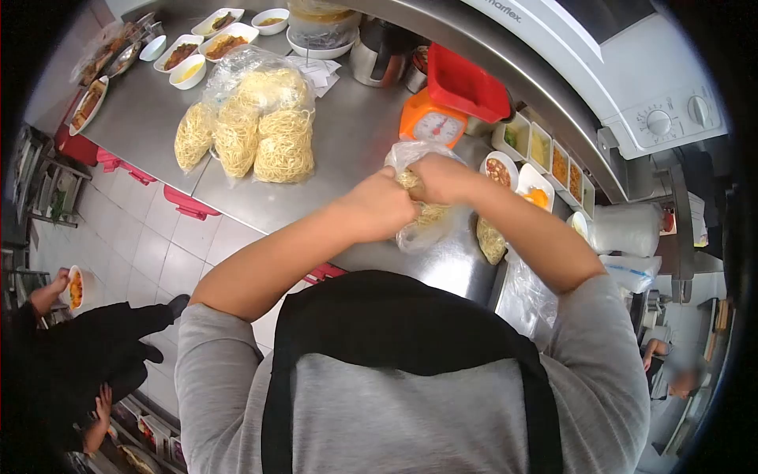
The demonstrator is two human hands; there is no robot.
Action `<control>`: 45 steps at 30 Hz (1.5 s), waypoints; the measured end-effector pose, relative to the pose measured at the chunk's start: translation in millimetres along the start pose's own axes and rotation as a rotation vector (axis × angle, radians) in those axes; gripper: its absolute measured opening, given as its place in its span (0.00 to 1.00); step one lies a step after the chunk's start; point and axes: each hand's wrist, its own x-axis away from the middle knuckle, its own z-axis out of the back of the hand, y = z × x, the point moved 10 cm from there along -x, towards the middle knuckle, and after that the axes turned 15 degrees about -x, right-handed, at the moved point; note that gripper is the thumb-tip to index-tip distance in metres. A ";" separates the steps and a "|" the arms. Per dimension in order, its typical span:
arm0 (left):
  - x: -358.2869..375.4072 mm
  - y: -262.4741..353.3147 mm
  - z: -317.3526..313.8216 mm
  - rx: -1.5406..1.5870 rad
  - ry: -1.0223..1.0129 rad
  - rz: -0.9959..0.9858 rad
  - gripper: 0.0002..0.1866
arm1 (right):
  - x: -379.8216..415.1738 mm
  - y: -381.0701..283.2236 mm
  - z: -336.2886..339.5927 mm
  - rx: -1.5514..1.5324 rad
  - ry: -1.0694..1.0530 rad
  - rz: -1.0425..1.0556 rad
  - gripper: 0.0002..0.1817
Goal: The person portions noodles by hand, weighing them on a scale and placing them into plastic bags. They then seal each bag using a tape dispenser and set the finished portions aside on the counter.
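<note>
My left hand [385, 207] and my right hand [444, 178] meet over a clear plastic bag of noodles [430, 227] on the steel counter. Both are closed on the bag's upper part, and some fingertips are hidden. Right behind the bag stands an orange kitchen scale [433, 122] with a round dial and a red tray [467, 83] on top. Another small bag of noodles [490, 240] lies to the right, partly behind my right forearm. Several filled noodle bags [284, 142] sit together on the left part of the counter.
Dishes of food [229, 41] stand at the back left. On the right are a row of ingredient containers [541, 148], a bowl [500, 169] and a microwave [659, 118] above. At left, a co-worker in black [103, 347] holds a white container [76, 291]; another person [671, 371] is far right.
</note>
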 end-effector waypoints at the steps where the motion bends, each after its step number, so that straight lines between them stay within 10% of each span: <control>1: -0.3 3.1 -3.5 -0.020 0.008 -0.025 0.05 | 9.3 1.2 -2.5 0.040 -0.031 -0.082 0.24; 3: 1.1 18.1 -1.3 0.017 0.034 -0.109 0.03 | 26.5 8.5 -9.6 0.117 -0.094 -0.251 0.24; 6: 8.5 55.5 6.6 0.166 -0.152 -0.280 0.05 | 41.2 7.2 -32.5 -0.133 0.047 0.196 0.24; 9: 17.1 40.3 45.0 0.670 0.058 -0.355 0.18 | 56.7 -2.8 -62.2 -0.156 0.059 0.337 0.27; 11: 2.6 -5.9 87.4 0.343 0.416 -0.012 0.32 | 55.5 3.8 -60.3 -0.364 0.141 0.269 0.22; 13: -32.4 -14.3 64.5 0.220 0.344 0.208 0.37 | 67.8 11.9 -62.7 -0.435 0.047 -0.150 0.19; 17: -91.2 6.8 -33.4 0.031 -0.372 0.086 0.27 | 76.0 -9.8 -56.9 0.074 0.166 -0.065 0.15; 26: -73.2 24.9 5.1 0.448 0.240 0.117 0.10 | 69.7 1.2 -91.6 -0.236 0.204 0.039 0.15; 33: -69.9 47.8 10.2 0.359 0.186 -0.002 0.09 | 43.4 27.5 -90.7 -0.472 0.426 0.213 0.19; 40: -40.0 2.1 64.6 0.295 0.402 0.188 0.21 | 43.7 -0.1 -62.6 -0.294 0.019 0.301 0.20; 43: -12.1 -16.3 108.3 0.283 0.449 0.131 0.28 | 53.7 8.3 -58.4 -0.157 -0.281 -0.019 0.20; 45: -0.7 4.2 122.8 0.218 0.427 -0.052 0.32 | 64.4 14.1 -31.4 -0.187 0.018 -0.009 0.21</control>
